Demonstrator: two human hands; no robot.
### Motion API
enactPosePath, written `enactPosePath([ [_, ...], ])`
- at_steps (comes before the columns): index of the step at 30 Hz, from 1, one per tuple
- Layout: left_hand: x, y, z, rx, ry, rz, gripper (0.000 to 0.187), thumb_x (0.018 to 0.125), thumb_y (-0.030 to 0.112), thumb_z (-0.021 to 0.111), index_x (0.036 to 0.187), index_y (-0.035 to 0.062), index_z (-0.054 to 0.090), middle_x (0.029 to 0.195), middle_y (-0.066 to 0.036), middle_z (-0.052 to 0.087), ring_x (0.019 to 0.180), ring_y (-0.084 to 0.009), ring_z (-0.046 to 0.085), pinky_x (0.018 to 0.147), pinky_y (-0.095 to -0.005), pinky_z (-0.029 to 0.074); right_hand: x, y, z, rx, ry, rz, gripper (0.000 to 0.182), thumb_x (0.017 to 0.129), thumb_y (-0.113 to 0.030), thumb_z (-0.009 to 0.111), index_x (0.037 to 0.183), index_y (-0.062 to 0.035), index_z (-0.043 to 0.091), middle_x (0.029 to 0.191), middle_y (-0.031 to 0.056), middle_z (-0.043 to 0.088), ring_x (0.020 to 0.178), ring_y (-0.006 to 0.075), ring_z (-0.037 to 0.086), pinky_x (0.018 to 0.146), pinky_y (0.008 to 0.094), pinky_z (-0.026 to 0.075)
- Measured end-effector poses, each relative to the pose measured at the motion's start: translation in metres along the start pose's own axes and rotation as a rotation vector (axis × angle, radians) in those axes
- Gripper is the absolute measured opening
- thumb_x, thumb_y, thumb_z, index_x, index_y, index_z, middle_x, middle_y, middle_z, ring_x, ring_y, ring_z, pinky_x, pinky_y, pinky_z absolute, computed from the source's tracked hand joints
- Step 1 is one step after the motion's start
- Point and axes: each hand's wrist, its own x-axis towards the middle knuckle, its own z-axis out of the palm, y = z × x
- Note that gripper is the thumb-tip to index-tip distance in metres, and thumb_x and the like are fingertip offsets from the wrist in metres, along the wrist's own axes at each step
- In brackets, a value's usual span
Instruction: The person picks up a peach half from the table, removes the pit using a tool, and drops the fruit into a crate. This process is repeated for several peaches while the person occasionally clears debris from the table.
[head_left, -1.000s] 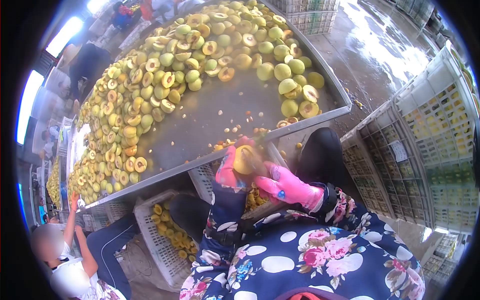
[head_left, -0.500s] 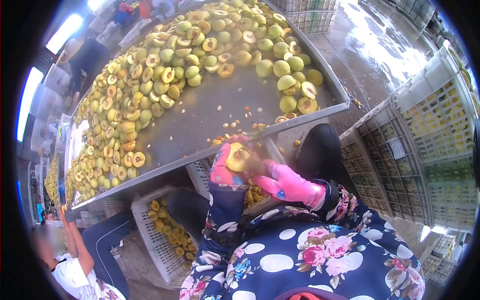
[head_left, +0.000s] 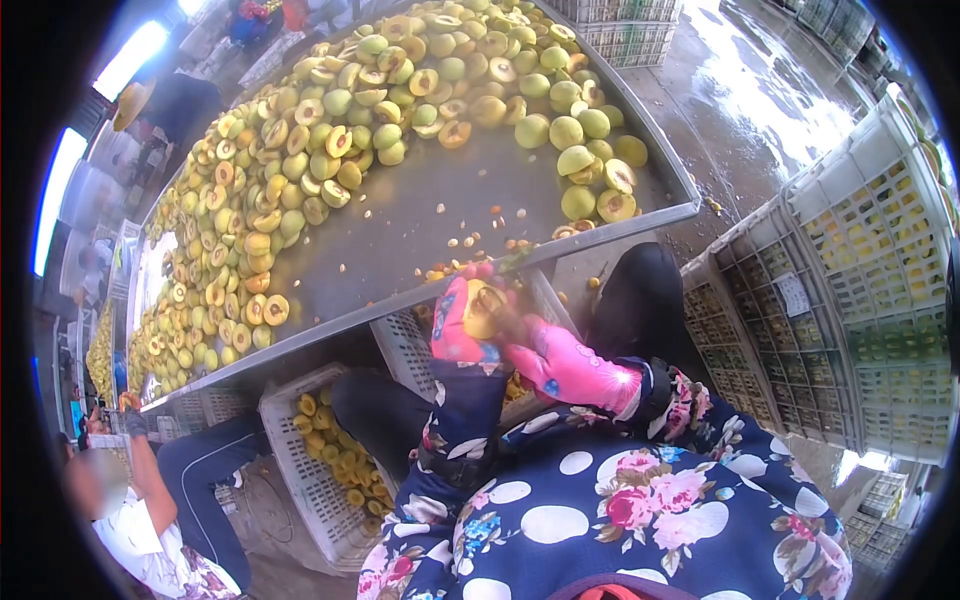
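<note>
My left hand (head_left: 456, 335), in a pink glove, is closed round a yellow peach half (head_left: 482, 309), its cut face turned up. Close against the fruit on the other side is my right hand (head_left: 548, 358), also in a pink glove, with its fingers curled. Something dark and blurred lies between the right fingers and the peach; I cannot make out what it is. Both hands are just off the near edge of a metal table (head_left: 375, 245), above a white crate (head_left: 405, 350) with yellow fruit pieces in it.
Many halved peaches (head_left: 290, 190) are heaped on the table, with loose pits (head_left: 453, 243) near its edge. Another crate of fruit halves (head_left: 330, 530) stands at my left. Stacked crates (head_left: 860, 290) rise at my right. A person (head_left: 140, 530) sits at the left.
My left hand has shifted slightly right and the peach half has tilted, with the blurred dark thing now over its cut face. The seated person's arm and head have moved.
</note>
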Motion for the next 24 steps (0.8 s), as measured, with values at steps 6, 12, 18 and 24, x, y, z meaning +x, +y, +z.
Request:
enactPosePath([
  [6, 0.004, -0.007, -0.003, 0.099, 0.091, 0.040, 0.027, 0.092, 0.029, 0.048, 0.107, 0.0081, 0.052, 0.108, -0.004, 0.053, 0.095, -0.0181, 0.052, 0.077, -0.0369, 0.050, 0.015, 0.037, 0.011, -0.128, 0.015, -0.193, 0.028, 0.088, -0.020, 0.052, 0.096, 0.0050, 0.044, 0.074, 0.0243, 0.059, 0.071, 0.0372, 0.061, 0.057, 0.0400, 0.044],
  [12, 0.003, -0.002, -0.009, 0.129, 0.049, 0.068, 0.020, 0.088, 0.017, 0.056, 0.103, 0.0033, 0.057, 0.099, -0.012, 0.061, 0.086, -0.0192, 0.058, 0.072, -0.0342, 0.052, 0.015, 0.032, -0.002, -0.172, -0.120, -0.190, 0.029, 0.086, -0.018, 0.051, 0.095, 0.0071, 0.042, 0.075, 0.0260, 0.058, 0.073, 0.0390, 0.060, 0.060, 0.0409, 0.045],
  [18, 0.008, 0.002, -0.015, 0.218, -0.049, 0.012, 0.012, 0.085, 0.011, 0.060, 0.094, 0.0041, 0.062, 0.088, -0.011, 0.064, 0.073, -0.0188, 0.061, 0.064, -0.0320, 0.054, 0.016, 0.016, -0.015, -0.186, -0.279, 0.014, 0.027, 0.086, -0.019, 0.050, 0.096, 0.0053, 0.042, 0.075, 0.0226, 0.057, 0.064, 0.0350, 0.058, 0.056, 0.0381, 0.045],
  [24, 0.017, -0.005, -0.034, 0.313, -0.082, 0.054, 0.021, 0.088, 0.023, 0.056, 0.101, 0.0060, 0.056, 0.095, -0.009, 0.061, 0.076, -0.0186, 0.060, 0.066, -0.0313, 0.053, 0.019, 0.004, -0.024, 0.299, -0.525, 0.426, 0.027, 0.090, -0.026, 0.047, 0.098, -0.0012, 0.041, 0.069, 0.0050, 0.050, 0.048, 0.0114, 0.046, 0.043, 0.0259, 0.041],
])
